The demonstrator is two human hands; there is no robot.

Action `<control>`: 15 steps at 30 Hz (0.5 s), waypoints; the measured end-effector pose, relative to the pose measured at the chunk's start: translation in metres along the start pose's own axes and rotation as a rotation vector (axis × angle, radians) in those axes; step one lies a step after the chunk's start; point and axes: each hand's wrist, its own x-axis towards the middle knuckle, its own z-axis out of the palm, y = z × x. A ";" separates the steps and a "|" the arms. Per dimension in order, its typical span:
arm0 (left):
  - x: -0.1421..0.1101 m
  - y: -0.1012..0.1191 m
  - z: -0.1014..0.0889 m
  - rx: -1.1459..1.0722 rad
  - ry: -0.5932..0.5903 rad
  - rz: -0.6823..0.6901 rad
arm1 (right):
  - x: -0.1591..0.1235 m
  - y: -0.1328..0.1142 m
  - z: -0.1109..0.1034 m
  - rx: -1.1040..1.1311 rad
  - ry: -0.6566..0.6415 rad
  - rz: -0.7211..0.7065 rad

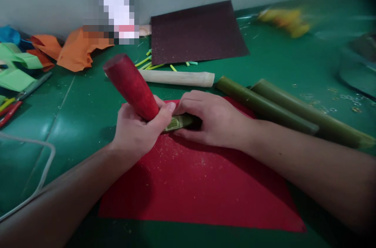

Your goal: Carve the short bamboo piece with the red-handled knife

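My left hand (138, 128) is closed around a tool with a thick red handle (132, 87), tilted up and to the left. Its working end is hidden by my fingers. Low over a red sheet (194, 189), my right hand (208, 117) grips a green bamboo piece (174, 123) with pale lines cut in its skin. Part of the bamboo is covered by both hands, which are close together. My left thumb lies right by the cut lines. Fine pale shavings are scattered over the red sheet.
Behind my hands lie a pale bamboo strip (182, 78) and a dark sheet (196, 35). Two green bamboo lengths (270, 103) rest at right, near small rings (352, 99). Scissors (17, 101), orange paper (78, 50) and green paper (17, 64) are at left.
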 end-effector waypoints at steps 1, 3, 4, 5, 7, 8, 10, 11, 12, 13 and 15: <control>0.001 0.000 0.001 0.007 0.020 0.001 | 0.000 0.000 0.000 -0.001 0.006 -0.002; 0.003 -0.001 0.001 -0.015 0.062 -0.001 | -0.001 0.000 0.002 -0.018 0.012 -0.003; 0.004 -0.001 0.001 -0.040 0.077 -0.005 | -0.001 -0.001 0.002 -0.029 0.011 0.000; 0.005 -0.001 0.001 -0.068 0.084 -0.010 | -0.002 -0.001 0.002 -0.041 0.009 0.004; 0.006 0.000 -0.001 -0.117 0.078 -0.022 | -0.002 -0.001 0.002 -0.061 0.006 0.005; 0.006 0.001 -0.002 -0.131 0.069 -0.028 | -0.002 -0.001 0.002 -0.069 0.004 -0.001; 0.005 0.002 -0.004 -0.149 0.050 -0.038 | -0.001 0.001 0.001 -0.083 0.012 -0.032; 0.005 0.003 -0.005 -0.160 0.046 -0.045 | -0.001 0.002 0.001 -0.085 0.021 -0.045; 0.005 0.003 -0.006 -0.174 0.044 -0.053 | -0.001 0.003 0.001 -0.084 0.030 -0.058; 0.005 0.003 -0.007 -0.188 0.044 -0.060 | -0.002 0.004 0.001 -0.080 0.039 -0.067; 0.005 0.003 -0.008 -0.207 0.040 -0.063 | -0.002 0.004 0.001 -0.080 0.051 -0.076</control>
